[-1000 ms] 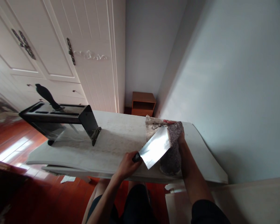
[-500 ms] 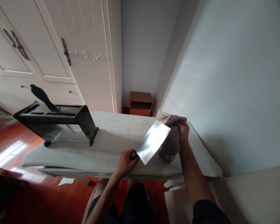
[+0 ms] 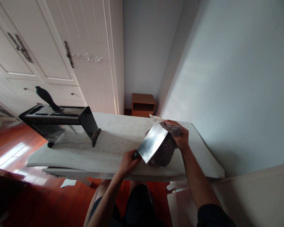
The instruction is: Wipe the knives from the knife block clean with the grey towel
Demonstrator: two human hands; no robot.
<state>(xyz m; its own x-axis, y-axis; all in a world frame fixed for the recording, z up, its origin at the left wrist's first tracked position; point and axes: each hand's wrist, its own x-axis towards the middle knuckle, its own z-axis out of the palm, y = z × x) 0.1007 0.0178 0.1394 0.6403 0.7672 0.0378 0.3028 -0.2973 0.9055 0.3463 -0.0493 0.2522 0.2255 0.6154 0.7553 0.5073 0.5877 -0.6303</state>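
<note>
My left hand (image 3: 127,164) is closed round the black handle of a cleaver (image 3: 153,141), whose broad shiny blade slants up to the right above the table. My right hand (image 3: 181,135) grips a grey-brown cloth (image 3: 166,151) at the blade's far end. Part of the cloth lies behind the blade, and its lower part hangs down toward the tabletop. A paler edge of cloth shows beyond the blade's tip. Some of my right fingers are hidden in the folds.
On the left of the white table (image 3: 118,132) stands a black knife rack (image 3: 85,121) with one black-handled knife (image 3: 47,97) in a slot. A white wardrobe (image 3: 97,78) and a small brown cabinet (image 3: 143,104) stand beyond. The wall (image 3: 227,94) borders the right side.
My right hand has moved left with the cloth, which now sits behind more of the blade. The cleaver has shifted slightly left in my left hand.
</note>
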